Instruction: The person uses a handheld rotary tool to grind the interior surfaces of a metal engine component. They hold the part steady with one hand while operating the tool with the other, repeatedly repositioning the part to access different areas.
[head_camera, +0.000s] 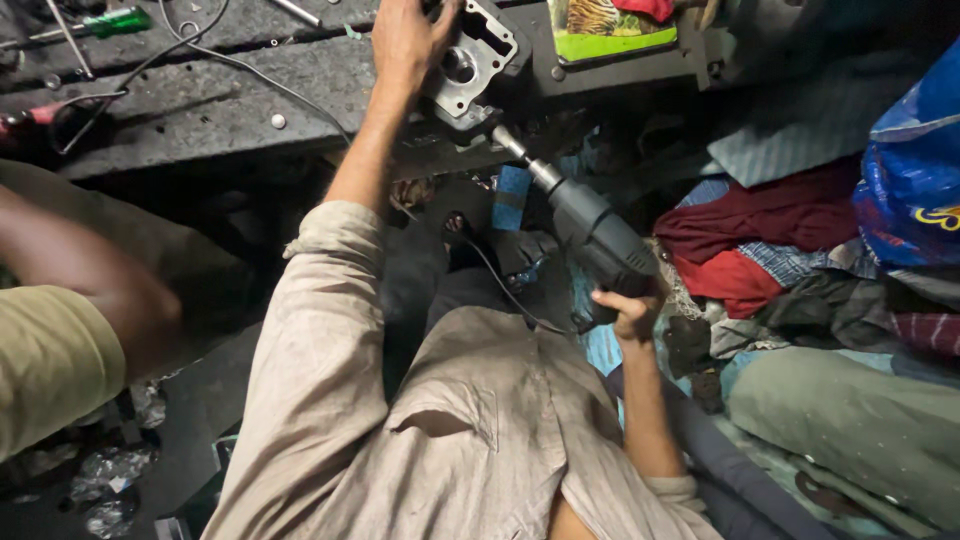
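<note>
The left hand (408, 40) is spread over a grey cast-metal engine part (472, 62), pressing it down near the front edge of the dark counter (200, 110). The right hand (632, 312) is closed around the grip of a grey power drill (598, 235), whose chuck and bit (510, 147) angle up and meet the part's lower side just below the bore.

To do this well, I judge the left hand should bear down firmly so the casting cannot spin or creep off the counter edge, fingers kept clear of the bit's line. The drill wants to stay in line with the hole (a tilt would bind the bit), with steady, moderate pressure. The black cord (505, 290) trails across the lap and should stay away from the chuck. A second person's arm (90, 290) sits at the left, apart from the work.
</note>
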